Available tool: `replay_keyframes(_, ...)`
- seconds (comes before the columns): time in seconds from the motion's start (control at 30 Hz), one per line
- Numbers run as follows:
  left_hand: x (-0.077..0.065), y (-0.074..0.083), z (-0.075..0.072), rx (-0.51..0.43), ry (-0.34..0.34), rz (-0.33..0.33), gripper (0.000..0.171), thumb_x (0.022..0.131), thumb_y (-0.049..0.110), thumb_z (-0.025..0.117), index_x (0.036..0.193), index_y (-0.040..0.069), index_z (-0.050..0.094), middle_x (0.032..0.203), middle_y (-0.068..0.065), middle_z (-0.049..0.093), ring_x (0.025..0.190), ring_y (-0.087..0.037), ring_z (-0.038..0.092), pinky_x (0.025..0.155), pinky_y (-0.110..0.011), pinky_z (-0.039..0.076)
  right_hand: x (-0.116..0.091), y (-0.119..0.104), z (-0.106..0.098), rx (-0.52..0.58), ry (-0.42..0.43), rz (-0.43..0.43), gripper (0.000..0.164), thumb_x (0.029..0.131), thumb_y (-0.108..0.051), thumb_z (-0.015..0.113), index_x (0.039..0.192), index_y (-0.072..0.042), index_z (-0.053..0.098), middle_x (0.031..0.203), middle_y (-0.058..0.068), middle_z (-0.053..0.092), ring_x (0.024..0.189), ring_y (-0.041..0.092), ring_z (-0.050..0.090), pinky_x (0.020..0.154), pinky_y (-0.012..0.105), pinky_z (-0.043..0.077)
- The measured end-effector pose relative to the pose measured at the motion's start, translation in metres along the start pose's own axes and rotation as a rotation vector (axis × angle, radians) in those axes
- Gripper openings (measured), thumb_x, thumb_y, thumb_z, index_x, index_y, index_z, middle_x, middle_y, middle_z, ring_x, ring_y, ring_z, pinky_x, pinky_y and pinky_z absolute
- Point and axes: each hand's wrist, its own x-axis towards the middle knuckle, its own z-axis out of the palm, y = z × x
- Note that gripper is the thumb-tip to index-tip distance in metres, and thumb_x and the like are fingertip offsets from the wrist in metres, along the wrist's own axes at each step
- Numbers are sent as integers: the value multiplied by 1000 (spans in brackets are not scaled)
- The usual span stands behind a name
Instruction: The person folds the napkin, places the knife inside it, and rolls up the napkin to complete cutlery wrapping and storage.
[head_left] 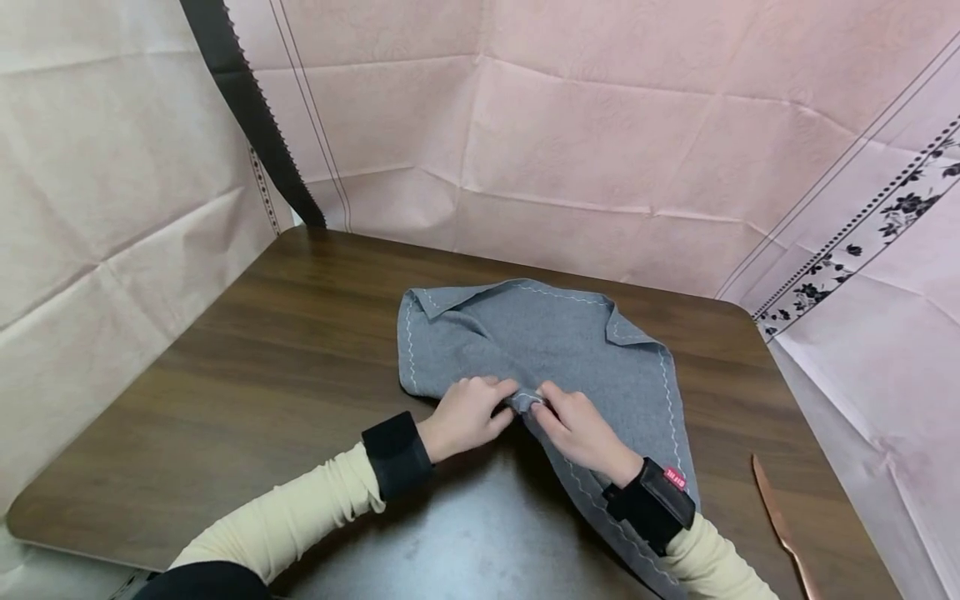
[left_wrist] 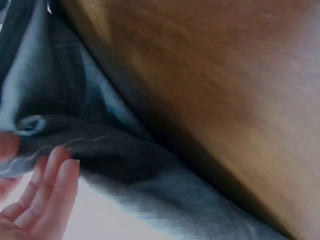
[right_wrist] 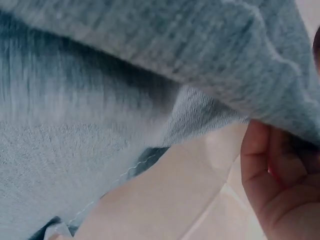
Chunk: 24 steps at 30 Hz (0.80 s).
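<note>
A grey-blue cloth with pale zigzag stitching along its edges lies on the table, with its far corners folded over. Its near edge is bunched up between the two hands. My left hand pinches this edge from the left. From the right, my right hand pinches it close by, thumb towards me. In the left wrist view, a small rolled bit of the cloth shows above the fingers. The right wrist view has curled fingers at the cloth's edge; the fingertips are partly hidden.
A copper-coloured table knife lies near the right side of the brown wooden table. Pinkish sheets hang behind and beside the table. A dark strip runs down to its far left corner.
</note>
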Motion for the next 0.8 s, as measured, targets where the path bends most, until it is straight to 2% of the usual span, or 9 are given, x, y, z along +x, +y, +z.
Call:
replay_keyframes(0.1,1,-2,-3,-63,79,5,9,74,3,59,81,8,58,71,-4,56,59,-14,52,53,-29,44,-1,2,-2,26,-19,-13,19,92,-2,45,75,-11,44,56,-11,30,42,-2,25,39,20,26)
replay_keyframes(0.2,2,-3,-4,-93,115,0,10,71,5,60,78,7,53,75,-4,51,61,-13,48,55,-28,43,-2,3,0,35,-32,-19,20,92,-2,44,74,-11,44,55,-12,30,41,-2,25,38,19,25)
replay_keyframes(0.37,1,-5,-3,-54,75,9,20,69,10,67,74,9,47,83,-4,47,63,-13,49,57,-26,44,-4,4,5,59,-24,-55,20,92,-1,45,75,-12,45,55,-13,30,42,-2,24,38,18,25)
replay_keyframes(0.5,0,-7,-4,-13,49,16,20,68,0,62,75,9,46,82,-4,46,58,-13,45,52,-24,40,-5,3,4,67,-19,-83,20,92,0,45,75,-12,45,55,-14,29,41,-1,23,38,18,24)
replay_keyframes(0.6,-3,-11,-7,44,40,17,26,64,-7,58,79,9,44,78,-1,43,57,-12,40,50,-23,35,-7,2,3,56,8,-99,21,91,1,46,75,-13,44,54,-14,28,41,-1,23,38,18,24)
replay_keyframes(0.7,-8,-17,-10,93,44,-3,32,61,-11,57,80,10,43,74,1,41,58,-11,39,49,-23,34,-9,2,1,54,17,-116,23,89,3,46,73,-13,42,54,-14,27,42,-3,22,39,17,23)
replay_keyframes(0.8,-15,-24,-15,104,43,-52,33,58,-10,58,81,10,45,74,2,43,61,-11,43,49,-24,36,-12,3,2,53,0,-133,26,89,4,46,71,-13,38,55,-15,23,44,-5,19,40,15,21)
